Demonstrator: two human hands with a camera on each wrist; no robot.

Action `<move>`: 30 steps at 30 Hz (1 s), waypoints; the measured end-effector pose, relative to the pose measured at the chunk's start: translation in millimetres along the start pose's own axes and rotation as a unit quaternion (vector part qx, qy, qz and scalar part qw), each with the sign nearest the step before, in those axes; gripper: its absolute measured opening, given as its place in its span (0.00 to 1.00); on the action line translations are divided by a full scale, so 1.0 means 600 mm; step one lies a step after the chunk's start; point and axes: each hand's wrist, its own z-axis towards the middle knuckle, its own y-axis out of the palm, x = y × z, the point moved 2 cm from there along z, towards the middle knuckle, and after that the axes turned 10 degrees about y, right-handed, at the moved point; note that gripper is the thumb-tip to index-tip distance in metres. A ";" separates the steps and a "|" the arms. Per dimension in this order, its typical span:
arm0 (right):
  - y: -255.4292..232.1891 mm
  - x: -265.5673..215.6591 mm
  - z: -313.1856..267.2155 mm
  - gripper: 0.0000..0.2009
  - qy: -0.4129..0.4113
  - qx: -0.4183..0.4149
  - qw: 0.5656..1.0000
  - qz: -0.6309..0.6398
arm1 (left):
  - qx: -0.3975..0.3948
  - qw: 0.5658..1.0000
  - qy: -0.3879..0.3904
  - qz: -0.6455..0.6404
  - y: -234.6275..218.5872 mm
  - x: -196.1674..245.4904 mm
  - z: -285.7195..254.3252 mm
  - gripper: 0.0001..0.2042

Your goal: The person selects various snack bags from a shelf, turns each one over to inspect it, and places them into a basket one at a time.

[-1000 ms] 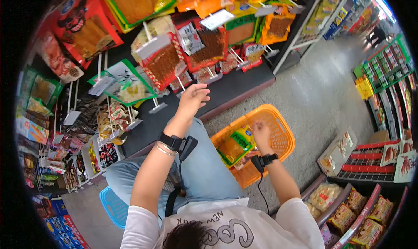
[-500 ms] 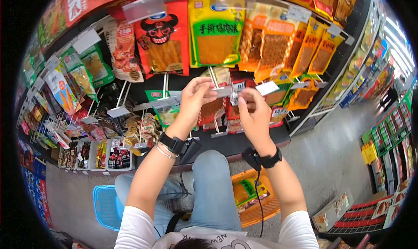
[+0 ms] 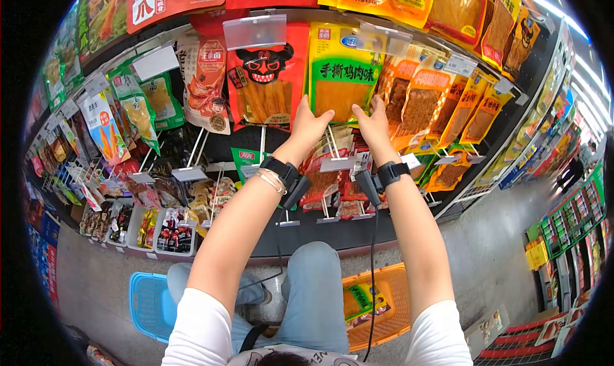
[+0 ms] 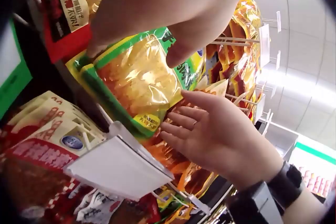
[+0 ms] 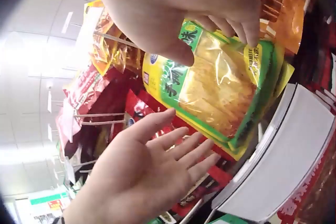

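A yellow and green snack packet (image 3: 343, 78) hangs on the shelf rack, with a clear window showing golden food inside. My left hand (image 3: 309, 128) is at its lower left edge and my right hand (image 3: 375, 129) at its lower right edge. In the right wrist view the left hand (image 5: 144, 169) has straight, spread fingers beside the packet. The right hand (image 4: 220, 132) in the left wrist view likewise has extended fingers along the packet's side, thumb towards its front. Several more such packets lie behind the front one.
A red packet with a horned mask (image 3: 265, 78) hangs on the left, orange packets (image 3: 419, 100) on the right. Price-tag holders (image 3: 337, 164) stick out below. On the floor stand an orange basket (image 3: 400, 289), holding a similar packet (image 3: 359, 305), and a blue basket (image 3: 144, 302).
The right hand has left the orange basket and risen to the rack. Both hands have moved up and forward to the sides of the yellow and green packet. The view has tilted up towards the rack.
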 end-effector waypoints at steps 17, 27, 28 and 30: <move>-0.065 -0.068 -0.039 0.16 0.080 -0.103 0.979 0.160 | -0.008 0.995 0.099 0.003 0.004 0.055 -0.051 0.26; -0.155 -0.148 -0.142 0.14 0.077 -0.156 0.956 0.236 | -0.068 0.981 0.052 -0.172 -0.011 0.152 -0.132 0.22; -0.163 -0.150 -0.145 0.14 0.075 -0.164 0.953 0.241 | -0.070 0.981 0.052 -0.171 -0.011 0.163 -0.136 0.22; -0.174 -0.165 -0.161 0.15 0.078 -0.172 0.951 0.246 | -0.077 0.980 0.052 -0.176 -0.008 0.168 -0.145 0.23</move>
